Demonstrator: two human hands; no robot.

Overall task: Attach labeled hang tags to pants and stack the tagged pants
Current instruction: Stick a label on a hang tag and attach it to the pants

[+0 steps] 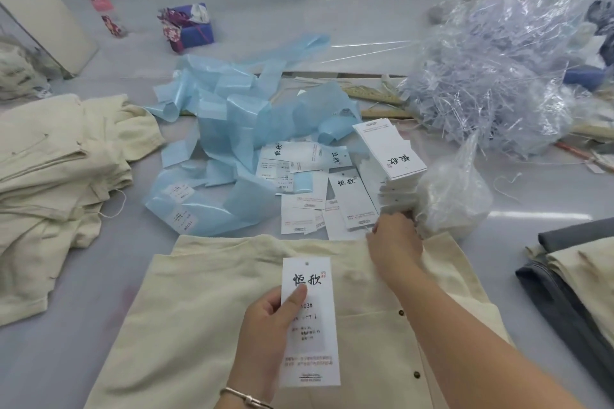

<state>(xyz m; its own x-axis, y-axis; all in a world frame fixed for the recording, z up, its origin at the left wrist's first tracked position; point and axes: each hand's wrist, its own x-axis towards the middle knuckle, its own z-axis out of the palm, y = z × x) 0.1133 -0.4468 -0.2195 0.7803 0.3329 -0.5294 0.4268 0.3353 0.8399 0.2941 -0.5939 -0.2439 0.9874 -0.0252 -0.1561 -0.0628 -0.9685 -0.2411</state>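
Pinched in the left hand, thumb across its face, stands a long white paper hang tag with black brush lettering, upright over cream cotton pants spread flat on the grey table. Up and right of that grip, the right hand reaches to the white tag stack; its fingers are hidden, so I can't tell its hold.

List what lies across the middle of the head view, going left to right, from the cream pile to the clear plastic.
Stacked cream pants → crumpled blue backing strips → loose hang tags → upright stack of hang tags → clear plastic bag heap.
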